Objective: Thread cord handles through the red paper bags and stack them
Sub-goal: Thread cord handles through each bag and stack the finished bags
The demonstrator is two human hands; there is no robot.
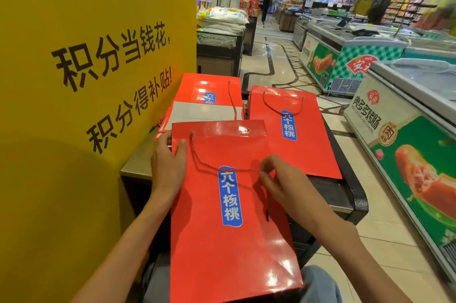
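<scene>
Near red paper bag (pixel 229 216) flat, long axis near to far, opening far, bottom edge cut off; left hand (pixel 167 167) gripping its left edge; right hand (pixel 278 179) pinching the cord (pixel 199 157) (loose end dangling); far stack (pixel 209 103) partly hidden

The flat glossy red paper bag (pixel 229 241) nearest the camera bears a blue label with white characters and a twisted dark red cord handle (pixel 201 158), as does the finished red paper bag (pixel 291 135) to its right. Beside them stands a yellow wall panel (pixel 81 61) printed with black characters, and across the aisle a white chest freezer (pixel 404 149) shows a green panel with an orange sausage picture
</scene>
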